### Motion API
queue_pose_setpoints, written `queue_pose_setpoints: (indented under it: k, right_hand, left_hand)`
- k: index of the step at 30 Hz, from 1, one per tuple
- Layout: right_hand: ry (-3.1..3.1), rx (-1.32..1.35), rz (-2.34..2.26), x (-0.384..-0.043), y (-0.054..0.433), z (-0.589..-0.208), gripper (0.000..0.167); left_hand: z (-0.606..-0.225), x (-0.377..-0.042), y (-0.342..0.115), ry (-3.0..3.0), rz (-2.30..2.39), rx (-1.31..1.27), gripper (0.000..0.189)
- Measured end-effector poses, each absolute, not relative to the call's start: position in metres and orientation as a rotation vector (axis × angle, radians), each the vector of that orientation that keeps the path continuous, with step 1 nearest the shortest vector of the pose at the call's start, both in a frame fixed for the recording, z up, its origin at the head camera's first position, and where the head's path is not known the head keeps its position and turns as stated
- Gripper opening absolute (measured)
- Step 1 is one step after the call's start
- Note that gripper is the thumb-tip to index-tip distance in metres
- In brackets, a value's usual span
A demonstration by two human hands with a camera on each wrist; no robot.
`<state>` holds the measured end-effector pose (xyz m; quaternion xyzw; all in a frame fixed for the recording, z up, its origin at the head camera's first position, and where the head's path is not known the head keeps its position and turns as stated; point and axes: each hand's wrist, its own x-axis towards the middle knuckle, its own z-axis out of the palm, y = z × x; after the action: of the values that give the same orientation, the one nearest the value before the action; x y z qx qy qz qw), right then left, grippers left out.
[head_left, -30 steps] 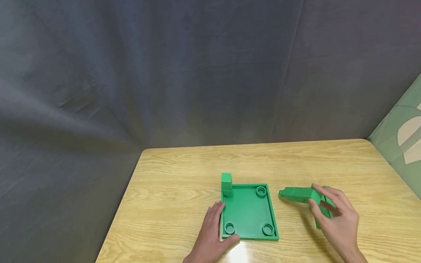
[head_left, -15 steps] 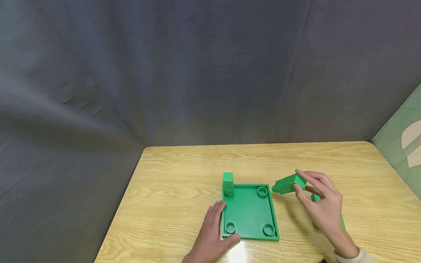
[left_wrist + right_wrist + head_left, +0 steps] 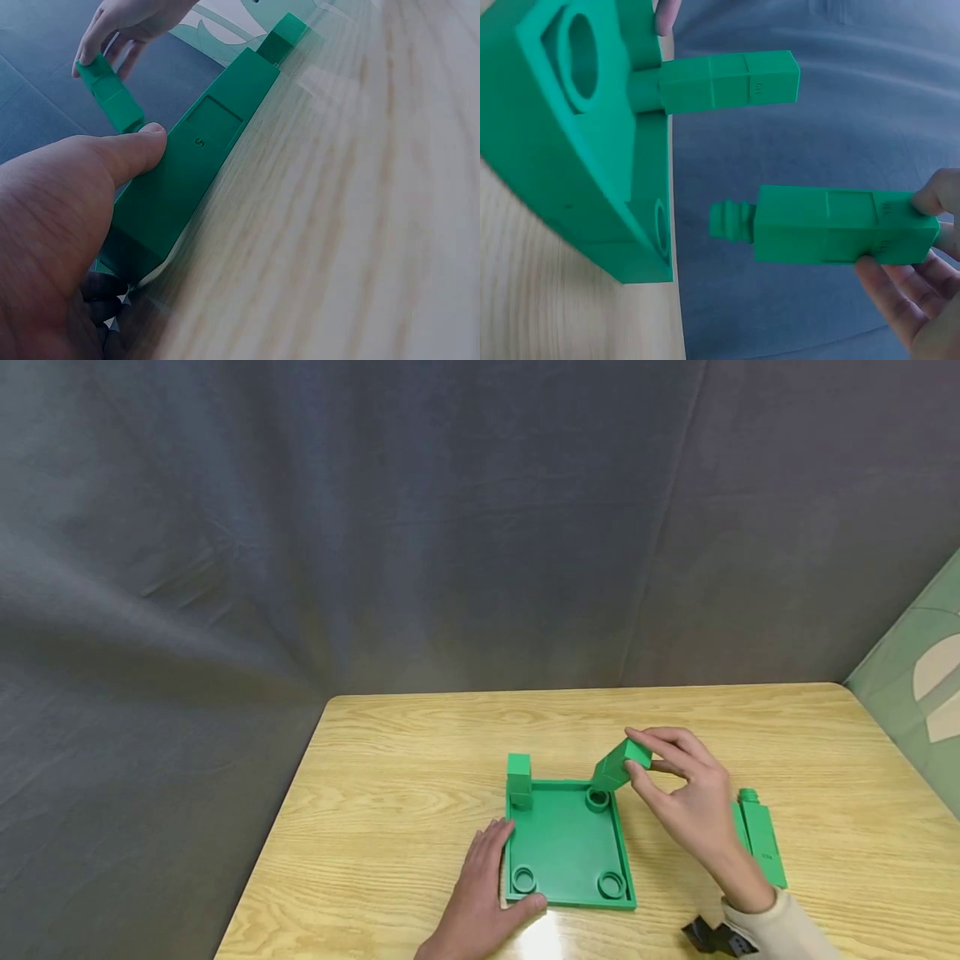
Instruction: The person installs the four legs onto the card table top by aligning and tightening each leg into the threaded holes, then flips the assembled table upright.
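A shallow green square base with raised rims and round sockets in its corners lies on the table. Its near-left corner is held by my left hand, thumb on the front side and fingers along the left side. One green square post stands upright in the back-left corner. My right hand pinches a second green post by its plain end. That post tilts over the back-right socket, and its threaded peg points down toward the base. In the right wrist view a gap shows between peg and base.
Two more green posts lie side by side on the wooden table, right of the base and partly behind my right arm. A dark cloth hangs behind the table. A black strap piece sits by the right sleeve.
My right hand has carried the post left from beside the other posts to above the back-right socket, tipping it more upright. The left hand and base have stayed put.
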<state>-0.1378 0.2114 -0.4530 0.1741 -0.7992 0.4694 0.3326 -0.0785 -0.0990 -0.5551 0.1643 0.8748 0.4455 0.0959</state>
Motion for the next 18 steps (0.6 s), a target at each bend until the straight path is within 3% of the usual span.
queue_pose_setpoints:
  k: [18]
  right_hand:
    - [-2.179, 0.488, 1.126, -0.1435, 0.2049, -0.4612, 0.046]
  left_hand:
    - [-0.5554, -0.0795, -0.0993, 2.603, 1.300, 0.499, 0.101]
